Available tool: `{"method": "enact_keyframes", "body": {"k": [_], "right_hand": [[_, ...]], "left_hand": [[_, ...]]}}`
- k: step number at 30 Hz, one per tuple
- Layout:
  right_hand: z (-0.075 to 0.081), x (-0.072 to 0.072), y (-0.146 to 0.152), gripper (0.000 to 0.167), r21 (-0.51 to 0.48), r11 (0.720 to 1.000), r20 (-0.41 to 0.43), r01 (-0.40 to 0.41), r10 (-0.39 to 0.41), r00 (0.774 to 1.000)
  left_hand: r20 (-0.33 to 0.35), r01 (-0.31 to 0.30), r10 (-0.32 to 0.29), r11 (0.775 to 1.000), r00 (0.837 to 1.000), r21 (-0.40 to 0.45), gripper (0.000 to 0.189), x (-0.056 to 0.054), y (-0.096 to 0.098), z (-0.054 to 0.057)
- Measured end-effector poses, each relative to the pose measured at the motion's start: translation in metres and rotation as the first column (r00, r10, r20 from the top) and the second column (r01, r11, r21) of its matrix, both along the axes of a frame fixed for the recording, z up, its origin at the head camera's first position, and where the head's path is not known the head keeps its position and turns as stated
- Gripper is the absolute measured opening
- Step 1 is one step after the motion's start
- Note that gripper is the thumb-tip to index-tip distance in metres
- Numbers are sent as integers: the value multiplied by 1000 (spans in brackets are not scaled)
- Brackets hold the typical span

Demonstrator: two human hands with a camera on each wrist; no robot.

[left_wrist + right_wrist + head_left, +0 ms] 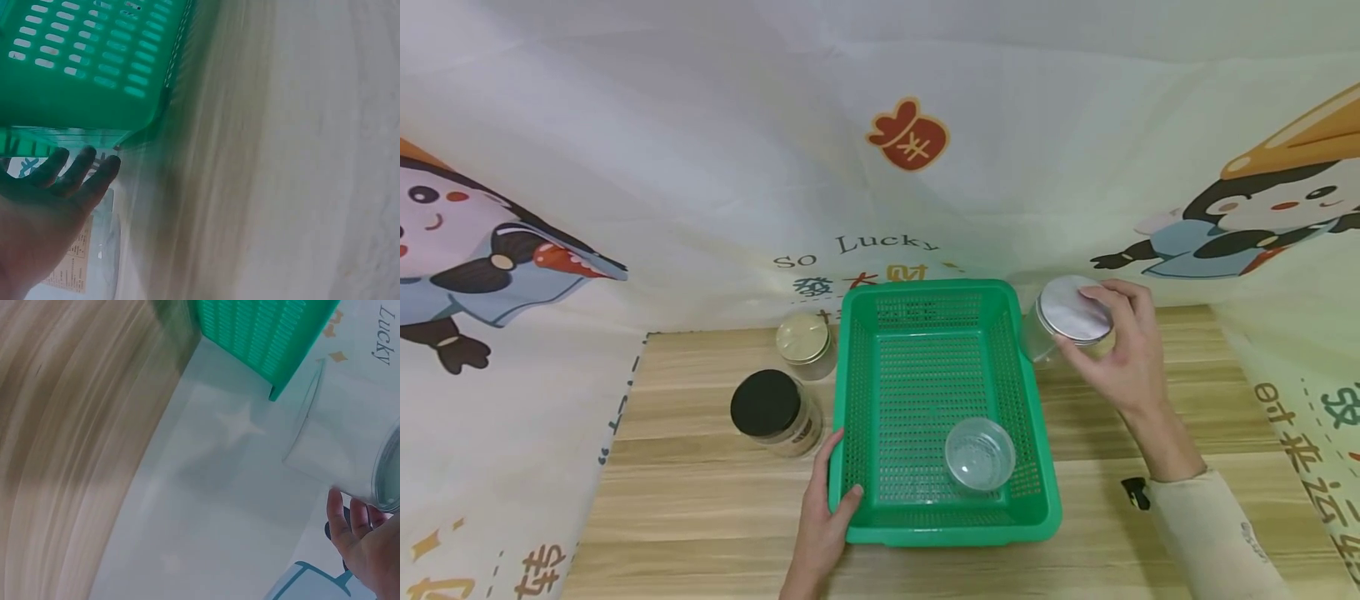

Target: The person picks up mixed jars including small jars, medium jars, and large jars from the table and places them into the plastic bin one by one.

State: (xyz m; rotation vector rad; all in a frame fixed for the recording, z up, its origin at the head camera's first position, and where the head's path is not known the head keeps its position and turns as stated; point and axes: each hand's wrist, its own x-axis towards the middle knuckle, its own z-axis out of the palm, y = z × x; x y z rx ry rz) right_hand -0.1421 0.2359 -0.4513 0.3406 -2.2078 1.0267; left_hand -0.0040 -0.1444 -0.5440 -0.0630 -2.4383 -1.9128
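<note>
My right hand [1123,350] grips a clear jar [1037,337] near its silver lid [1075,308], beside the far right corner of a green plastic basket [1045,467]. In the right wrist view the clear jar [344,431] is held above the wooden table. My left hand [827,517] holds the basket's near left rim, thumb over the edge and fingers along the outside wall. In the left wrist view those fingers [81,172] touch the basket's side [75,106]. Inside the basket, near its front right corner, sits a small clear round container [980,454].
Left of the basket stand a black-lidded clear jar [775,412] and a smaller gold-lidded jar [806,343]. A small black object [1137,492] lies by the right sleeve. Printed white cloth [715,167] hangs behind and beside the wooden table [700,517].
</note>
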Motion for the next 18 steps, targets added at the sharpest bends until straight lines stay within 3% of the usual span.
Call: {"method": "enact_keyframes", "body": {"k": [18], "right_hand": [[9, -4, -23, 60, -30, 994, 11, -109, 109, 994]], "left_hand": [[-50, 25, -33, 988, 998, -155, 82, -4, -7, 7]]}}
